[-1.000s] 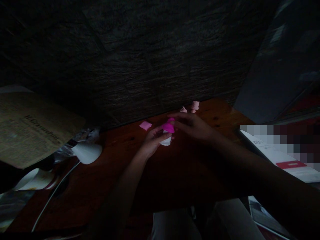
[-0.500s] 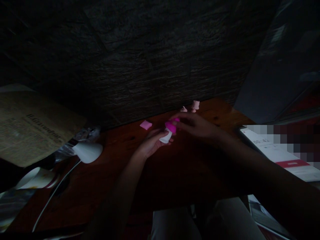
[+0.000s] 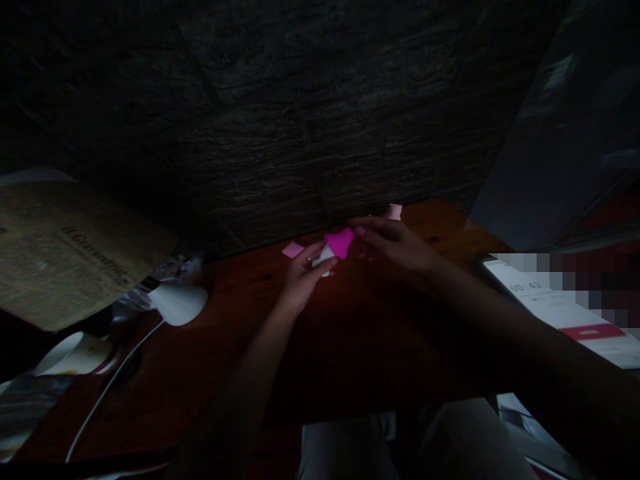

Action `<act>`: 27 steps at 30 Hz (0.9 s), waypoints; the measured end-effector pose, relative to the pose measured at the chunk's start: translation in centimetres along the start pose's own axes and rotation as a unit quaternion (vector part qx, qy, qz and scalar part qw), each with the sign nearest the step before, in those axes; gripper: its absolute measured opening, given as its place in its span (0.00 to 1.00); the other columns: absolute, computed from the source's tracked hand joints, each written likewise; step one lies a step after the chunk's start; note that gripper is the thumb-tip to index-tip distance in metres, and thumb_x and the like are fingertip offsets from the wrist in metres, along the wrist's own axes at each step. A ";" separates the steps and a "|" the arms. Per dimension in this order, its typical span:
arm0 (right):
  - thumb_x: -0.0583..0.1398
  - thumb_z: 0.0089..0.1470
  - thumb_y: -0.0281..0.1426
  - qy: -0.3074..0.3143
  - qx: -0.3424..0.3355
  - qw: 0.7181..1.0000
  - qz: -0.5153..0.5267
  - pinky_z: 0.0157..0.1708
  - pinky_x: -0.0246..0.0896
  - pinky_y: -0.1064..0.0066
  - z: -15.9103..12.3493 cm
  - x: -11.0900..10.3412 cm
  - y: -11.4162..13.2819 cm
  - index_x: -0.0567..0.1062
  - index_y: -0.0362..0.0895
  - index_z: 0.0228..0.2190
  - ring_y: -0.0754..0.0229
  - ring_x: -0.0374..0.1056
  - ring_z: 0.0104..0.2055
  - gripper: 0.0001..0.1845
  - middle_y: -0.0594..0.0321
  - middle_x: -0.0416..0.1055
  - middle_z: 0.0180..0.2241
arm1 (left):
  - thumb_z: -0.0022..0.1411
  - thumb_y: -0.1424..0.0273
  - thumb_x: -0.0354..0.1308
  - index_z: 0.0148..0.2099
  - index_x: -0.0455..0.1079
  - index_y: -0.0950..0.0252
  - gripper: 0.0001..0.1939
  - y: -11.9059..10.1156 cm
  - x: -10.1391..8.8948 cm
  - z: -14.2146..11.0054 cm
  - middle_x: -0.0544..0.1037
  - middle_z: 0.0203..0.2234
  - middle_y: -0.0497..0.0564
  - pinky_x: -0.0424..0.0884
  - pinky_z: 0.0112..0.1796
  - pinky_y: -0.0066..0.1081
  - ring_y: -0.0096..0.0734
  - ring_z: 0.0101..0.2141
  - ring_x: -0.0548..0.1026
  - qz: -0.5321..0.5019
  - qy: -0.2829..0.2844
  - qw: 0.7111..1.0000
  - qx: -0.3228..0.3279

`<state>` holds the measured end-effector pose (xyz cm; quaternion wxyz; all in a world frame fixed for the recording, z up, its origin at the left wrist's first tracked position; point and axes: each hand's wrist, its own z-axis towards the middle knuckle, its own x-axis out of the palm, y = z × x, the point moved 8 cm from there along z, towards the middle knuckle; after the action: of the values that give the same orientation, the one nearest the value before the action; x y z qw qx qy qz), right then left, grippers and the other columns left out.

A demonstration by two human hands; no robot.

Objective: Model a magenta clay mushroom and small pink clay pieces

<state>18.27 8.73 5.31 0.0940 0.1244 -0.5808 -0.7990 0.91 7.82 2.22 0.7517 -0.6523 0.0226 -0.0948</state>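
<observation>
My left hand [image 3: 304, 272] is closed round a small white stem-like piece [image 3: 326, 257], tilted up to the right. On its upper end sits a bright magenta, soft-looking cap [image 3: 340, 242] with an uneven edge, so the two together look like a mushroom. My right hand [image 3: 393, 243] is at the cap's right edge, thumb and forefinger stretched out and their tips at or just touching it. A flat pink square piece [image 3: 293, 250] lies on the table behind my left hand. Beyond my right hand stands a pale pink lump [image 3: 395, 212], partly hidden by the fingers.
A white cone-shaped object [image 3: 180, 303] with a cable is on the wooden table [image 3: 215, 373] at left. Near it are a paper cup [image 3: 80, 353] and a printed brown paper bag [image 3: 75, 247]. A lit screen [image 3: 540, 293] is at right; a dark stone-textured wall [image 3: 300, 133] rises behind.
My left hand has lifted and turned the white piece with its cap slightly away from me. My right fingers have slid from on top of the cap to its right edge.
</observation>
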 end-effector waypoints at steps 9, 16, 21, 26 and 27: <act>0.64 0.57 0.42 0.053 -0.018 0.998 0.026 0.33 0.74 0.70 -0.1 0.5 0.3 0.76 0.42 0.50 0.60 0.76 0.34 0.23 0.58 0.79 0.33 | 0.52 0.64 0.70 0.57 0.74 0.58 0.28 -0.1 -0.1 0.0 0.80 0.46 0.54 0.75 0.31 0.29 0.35 0.39 0.77 0.080 0.003 0.995 0.063; 0.67 0.53 0.41 0.048 -0.009 0.997 0.053 0.35 0.74 0.68 -0.1 0.3 0.0 0.78 0.41 0.46 0.60 0.77 0.34 0.23 0.58 0.80 0.34 | 0.54 0.65 0.68 0.56 0.74 0.59 0.25 -0.8 0.1 -0.5 0.80 0.48 0.54 0.75 0.31 0.27 0.33 0.38 0.77 0.127 -0.019 0.989 0.076; 0.69 0.50 0.40 0.034 -0.014 0.998 0.052 0.35 0.74 0.68 -0.1 0.3 -0.1 0.79 0.40 0.42 0.61 0.75 0.31 0.21 0.57 0.80 0.33 | 0.54 0.66 0.68 0.56 0.74 0.61 0.26 -0.9 0.2 -0.7 0.80 0.49 0.55 0.76 0.33 0.28 0.36 0.41 0.78 0.137 -0.019 0.987 0.083; 0.69 0.50 0.38 0.027 -0.008 0.998 0.056 0.34 0.74 0.69 -0.1 0.3 -0.1 0.79 0.39 0.41 0.61 0.75 0.31 0.19 0.58 0.80 0.34 | 0.55 0.66 0.68 0.57 0.73 0.61 0.26 -0.8 0.4 -0.7 0.79 0.50 0.56 0.77 0.33 0.29 0.38 0.42 0.78 0.134 -0.011 0.988 0.078; 0.69 0.50 0.37 0.024 -0.008 0.998 0.054 0.34 0.74 0.69 -0.1 0.3 -0.1 0.79 0.39 0.41 0.61 0.75 0.31 0.19 0.57 0.80 0.34 | 0.55 0.67 0.68 0.57 0.73 0.61 0.26 -0.8 0.5 -0.7 0.79 0.50 0.56 0.77 0.34 0.30 0.38 0.43 0.78 0.135 -0.011 0.987 0.081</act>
<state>18.02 8.58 5.14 0.1522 0.1109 -0.5779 -0.7941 1.17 6.96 2.92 0.8082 -0.5811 0.0944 0.0137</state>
